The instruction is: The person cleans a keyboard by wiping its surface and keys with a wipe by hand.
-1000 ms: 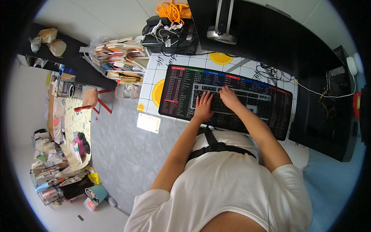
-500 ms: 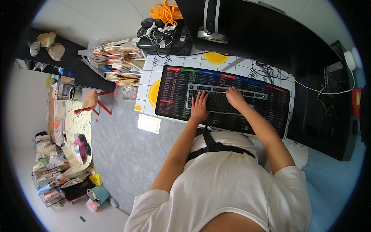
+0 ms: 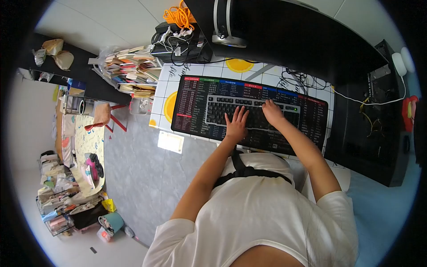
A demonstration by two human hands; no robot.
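Over silver-and-black rectangular keyboard, with left hand spread, right hand curled, pinch unclear. Inside black printed rectangular mat, with margins beside both ends.

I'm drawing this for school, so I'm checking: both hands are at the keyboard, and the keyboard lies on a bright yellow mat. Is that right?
Not the mat's colour: the head view shows a mostly black mat with printed writing. The left hand and right hand are at the keyboard.
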